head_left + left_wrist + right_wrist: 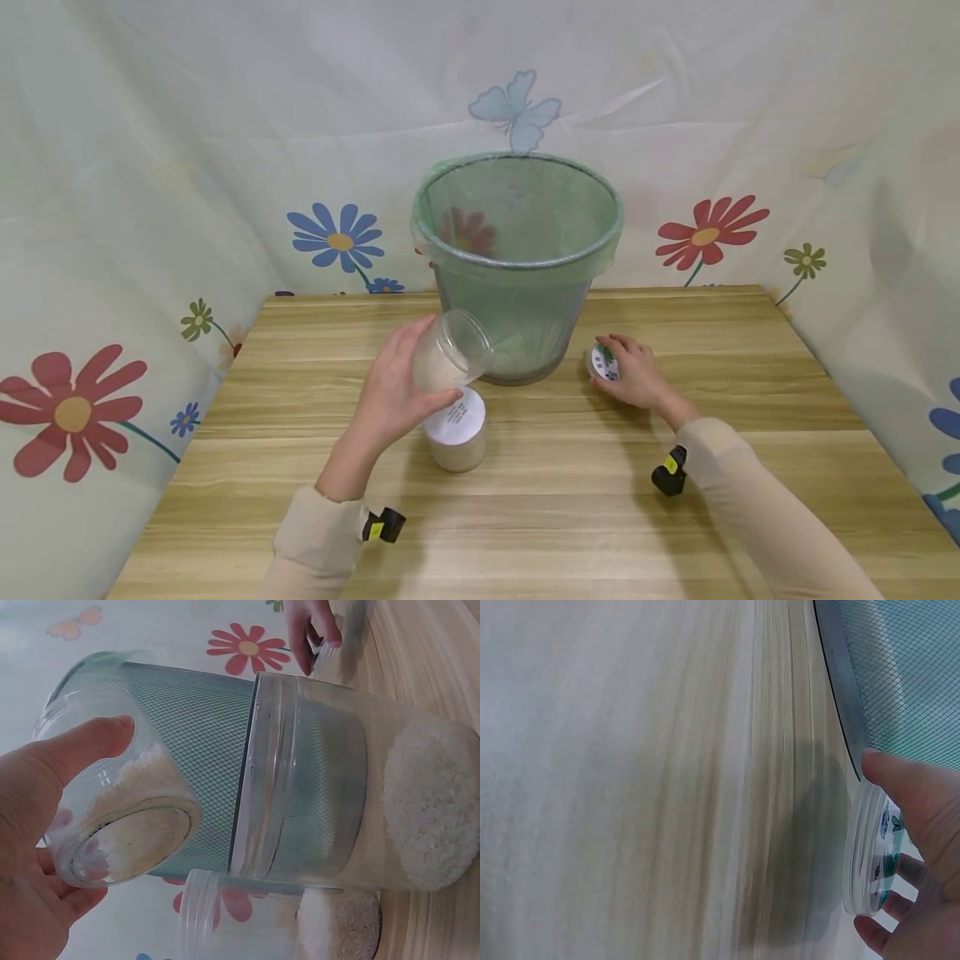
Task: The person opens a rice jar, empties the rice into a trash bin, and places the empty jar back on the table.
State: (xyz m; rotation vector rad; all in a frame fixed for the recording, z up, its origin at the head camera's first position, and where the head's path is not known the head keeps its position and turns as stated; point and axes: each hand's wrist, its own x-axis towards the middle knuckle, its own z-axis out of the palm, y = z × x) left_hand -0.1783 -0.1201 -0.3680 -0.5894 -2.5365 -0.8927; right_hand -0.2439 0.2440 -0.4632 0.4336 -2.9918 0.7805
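My left hand grips a clear plastic jar, tilted with its mouth to the right. White rice lies along its lower side. Just beneath stands another clear jar with a white printed lid, upright and with rice at the bottom. Behind it in the left wrist view is an open clear jar, also with rice inside; in the head view it cannot be made out. My right hand holds a printed round jar lid by its edge, thumb on one side and fingers on the other, at the table.
A mesh waste bin with a green liner stands at the back middle, between the hands. The wooden table ends at a flower-printed curtain at the back and sides. Each wrist carries a small black camera.
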